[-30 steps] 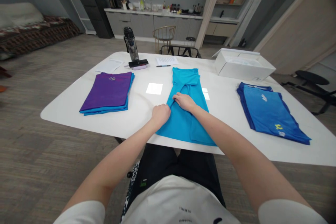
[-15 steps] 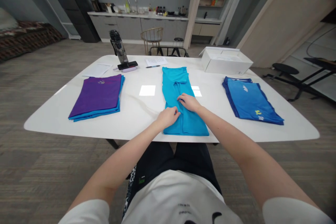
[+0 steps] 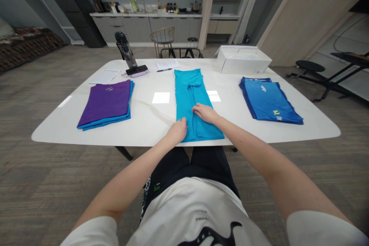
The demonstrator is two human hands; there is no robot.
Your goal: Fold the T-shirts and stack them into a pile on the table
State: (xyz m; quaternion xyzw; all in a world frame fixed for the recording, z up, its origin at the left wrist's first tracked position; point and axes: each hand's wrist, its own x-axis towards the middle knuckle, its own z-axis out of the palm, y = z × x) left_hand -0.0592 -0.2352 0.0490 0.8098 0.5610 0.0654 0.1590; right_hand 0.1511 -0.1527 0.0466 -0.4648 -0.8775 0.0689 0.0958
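We see the purple stack (image 3: 105, 100) and blue shirt (image 3: 269, 102) folded on the table (image 3: 54, 130); the turquoise shirt (image 3: 187, 96), at the near edge, lies part folded, our right hand (image 3: 205, 113) spread on it, our left hand (image 3: 177, 130) curled at its side, any pinch hidden.

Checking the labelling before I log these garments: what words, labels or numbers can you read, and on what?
Nothing can be read for certain:
Blue folded garment: white and yellow marks, too small to read.
Purple folded garment: small pale logo, too small to read.
Turquoise garment: no marks visible.
Printed sheet: lines too small to read.
White box: small label, too small to read.
White T-shirt worn by the person: dark print, too blurred to read.
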